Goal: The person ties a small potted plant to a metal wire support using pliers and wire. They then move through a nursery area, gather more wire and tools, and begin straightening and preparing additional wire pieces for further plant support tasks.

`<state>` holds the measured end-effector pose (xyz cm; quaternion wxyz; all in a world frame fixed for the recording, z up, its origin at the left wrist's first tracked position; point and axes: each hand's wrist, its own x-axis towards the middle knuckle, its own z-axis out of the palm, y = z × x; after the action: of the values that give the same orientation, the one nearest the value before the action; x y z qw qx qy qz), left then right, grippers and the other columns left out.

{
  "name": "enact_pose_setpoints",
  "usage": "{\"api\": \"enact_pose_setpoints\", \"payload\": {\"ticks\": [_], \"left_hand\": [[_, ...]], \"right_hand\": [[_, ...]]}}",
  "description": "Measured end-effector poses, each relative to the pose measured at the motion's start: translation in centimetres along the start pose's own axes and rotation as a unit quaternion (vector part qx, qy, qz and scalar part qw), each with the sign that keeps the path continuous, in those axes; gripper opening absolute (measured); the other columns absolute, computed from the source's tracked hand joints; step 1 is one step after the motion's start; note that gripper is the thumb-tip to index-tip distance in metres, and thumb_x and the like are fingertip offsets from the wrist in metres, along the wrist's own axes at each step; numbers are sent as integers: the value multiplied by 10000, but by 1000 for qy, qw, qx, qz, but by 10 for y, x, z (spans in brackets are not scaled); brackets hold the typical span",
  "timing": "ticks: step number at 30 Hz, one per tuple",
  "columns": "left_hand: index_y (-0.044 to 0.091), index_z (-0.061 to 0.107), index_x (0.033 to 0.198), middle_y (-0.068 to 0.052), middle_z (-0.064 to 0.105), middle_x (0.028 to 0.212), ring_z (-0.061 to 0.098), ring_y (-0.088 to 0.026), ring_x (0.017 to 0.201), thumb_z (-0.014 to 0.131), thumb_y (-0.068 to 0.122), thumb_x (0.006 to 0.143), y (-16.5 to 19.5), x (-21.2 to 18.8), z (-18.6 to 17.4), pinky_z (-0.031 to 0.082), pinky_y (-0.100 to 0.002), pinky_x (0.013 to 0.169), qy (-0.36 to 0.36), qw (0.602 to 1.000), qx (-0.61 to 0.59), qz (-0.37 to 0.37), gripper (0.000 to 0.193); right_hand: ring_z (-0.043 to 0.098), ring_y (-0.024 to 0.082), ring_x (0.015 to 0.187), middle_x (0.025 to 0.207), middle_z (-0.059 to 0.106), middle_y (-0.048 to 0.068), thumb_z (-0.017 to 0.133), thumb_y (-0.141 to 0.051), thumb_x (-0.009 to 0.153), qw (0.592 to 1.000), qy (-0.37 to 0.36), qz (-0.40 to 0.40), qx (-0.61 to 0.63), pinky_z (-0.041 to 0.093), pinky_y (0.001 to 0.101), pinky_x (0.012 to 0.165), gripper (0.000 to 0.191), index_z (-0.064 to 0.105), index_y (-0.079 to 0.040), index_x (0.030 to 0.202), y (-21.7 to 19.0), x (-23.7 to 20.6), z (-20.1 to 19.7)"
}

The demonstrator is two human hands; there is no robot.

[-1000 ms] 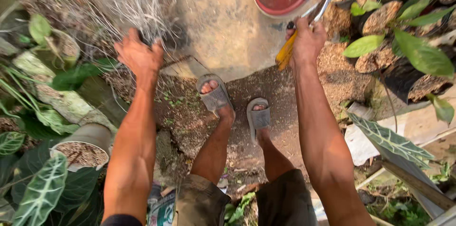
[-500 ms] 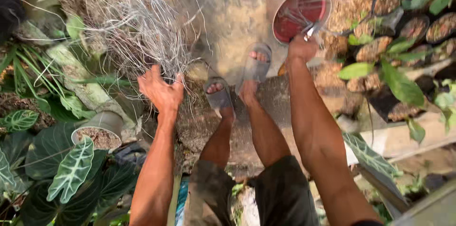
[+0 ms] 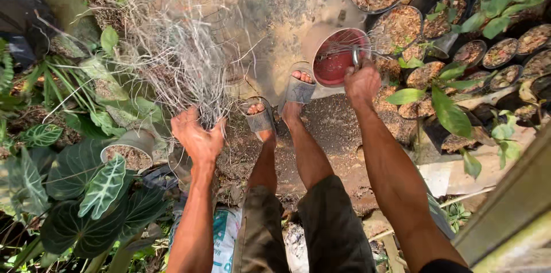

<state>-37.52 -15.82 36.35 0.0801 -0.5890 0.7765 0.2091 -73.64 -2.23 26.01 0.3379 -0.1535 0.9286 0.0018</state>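
The ground is bare earth strewn with wood chips and dry litter, in an outdoor nursery corner with a pale concrete patch (image 3: 275,3) ahead of the person's sandalled feet (image 3: 280,104). Taking the red bucket (image 3: 338,58) as landmark, black pots of soil (image 3: 396,26) crowd to its right, and dark veined leaves (image 3: 86,192) fill the ground far to its left. The left hand (image 3: 198,135), well left of the bucket, is closed on the base of a tangled bundle of dry roots (image 3: 178,55); the bundle's long axis runs up and away from the fist, fanning leftward. The right hand (image 3: 361,84) is clenched on a metal tool (image 3: 356,55) just at the bucket's near rim, its tip pointing into the bucket. Compared with half a second earlier, the bucket sits lower and nearer the feet, and the left hand has closed from spread.
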Motion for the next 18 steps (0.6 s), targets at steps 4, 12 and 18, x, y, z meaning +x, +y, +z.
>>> {"api": "enact_pose_setpoints", "payload": {"ticks": [4, 12, 18], "left_hand": [[-85, 654, 1135, -248, 664, 1059, 554, -442, 1061, 934, 257, 668, 22, -26, -90, 433, -521, 1002, 43, 998, -38, -2, 643], [-45, 675, 1100, -246, 686, 1028, 586, -430, 988, 923, 280, 548, 92, 19, -323, 425, -541, 943, 96, 994, -51, -3, 687], [-4, 687, 1058, -224, 661, 1003, 558, -432, 985, 923, 294, 608, 92, 95, -495, 424, -541, 898, 122, 991, -57, 2, 589]], "right_hand": [[689, 454, 909, 984, 705, 283, 712, -260, 874, 998, -49, -1, -28, 552, 560, 826, 403, 674, 10, 1171, 2, -54, -61], [698, 487, 822, 1047, 697, 290, 754, -256, 734, 990, 49, -135, -1, 565, 575, 719, 525, 676, -49, 1211, -80, -178, -241], [709, 452, 932, 975, 732, 286, 704, -300, 886, 995, -49, -52, -67, 564, 536, 866, 355, 732, -77, 1161, -192, -242, -391]]}}
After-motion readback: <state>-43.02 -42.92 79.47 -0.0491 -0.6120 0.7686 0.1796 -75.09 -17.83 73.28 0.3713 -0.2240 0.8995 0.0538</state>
